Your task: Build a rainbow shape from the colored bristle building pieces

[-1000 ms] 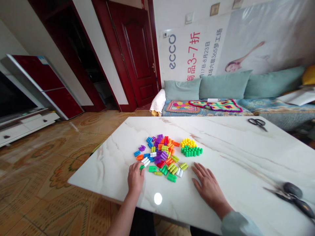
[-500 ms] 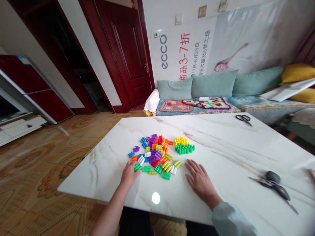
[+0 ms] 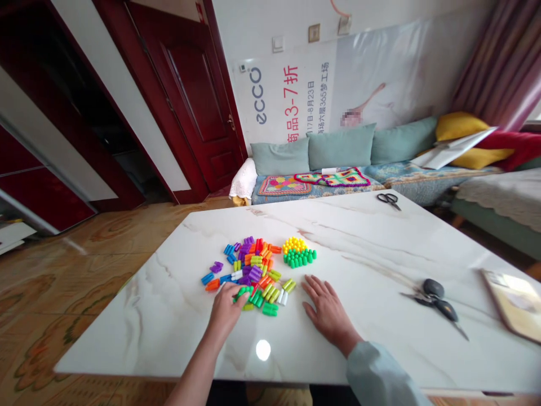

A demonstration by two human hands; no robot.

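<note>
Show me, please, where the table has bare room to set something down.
Bare table lies between the right hand and the black-handled tool, and between the upright green pegs and the far scissors. It is crowded by the left hand, among the mixed-colour pegs.

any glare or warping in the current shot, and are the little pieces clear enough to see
Head view: a round white glare spot sits on the glossy white marbled table; the dark-red panelled door leans, likely lens distortion or tilt; the small multicoloured plastic pieces show distinct colours, though fine detail is soft.
</note>
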